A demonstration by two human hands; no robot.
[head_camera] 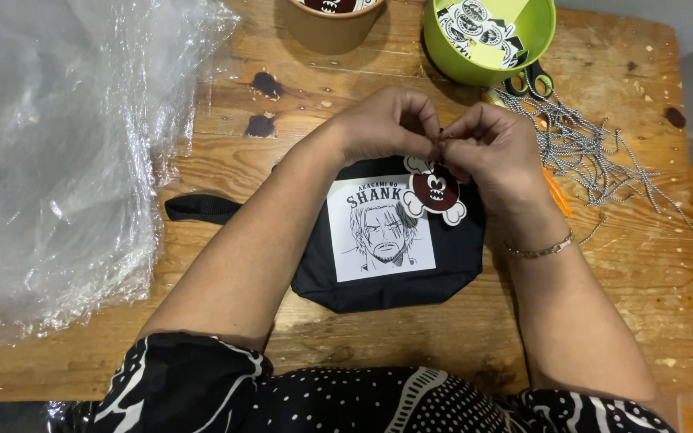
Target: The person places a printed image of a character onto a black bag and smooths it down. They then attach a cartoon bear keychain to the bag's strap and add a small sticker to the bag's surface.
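Observation:
A black fabric pouch [459, 256] with a white printed drawing panel [378, 228] lies flat on the wooden table [226, 160]. My left hand [382, 124] and my right hand [491, 148] meet above its top edge, fingertips pinched together on the top of a dark red and white skull-shaped tag [435, 191]. The tag hangs down over the pouch's upper right part. What exactly sits between the fingertips is hidden. A thin bracelet [539, 248] circles my right wrist. The pouch's black strap [198, 208] sticks out to the left.
Crumpled clear plastic sheeting [58, 152] covers the table's left side. A green bowl [523, 56] holding several skull tags and a brown cup [330, 24] stand at the far edge. Black-handled scissors [527, 80] and a pile of black-and-white cords [587, 148] lie at the right.

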